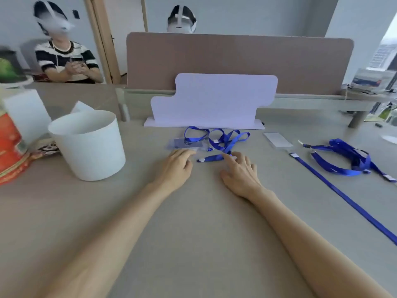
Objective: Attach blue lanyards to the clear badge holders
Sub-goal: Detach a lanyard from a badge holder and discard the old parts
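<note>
A tangled blue lanyard [223, 137] lies on the table in front of the white stand, with a clear badge holder [185, 144] at its left end. My left hand [177, 165] rests flat, its fingertips touching the near edge of that holder. My right hand [240, 171] lies with relaxed fingers, its fingertips on the lanyard's near strap end [211, 158]. A second clear badge holder [278, 139] lies apart to the right. Further blue lanyards [343, 160] lie at the right, one strap [348, 200] running toward the near right edge.
A white bucket [90, 145] stands at the left, beside red packaging [10, 147]. A white stand [212, 102] and a brown divider [236, 61] close off the back. Two people sit beyond. Bare table surface [193, 233] lies between my forearms.
</note>
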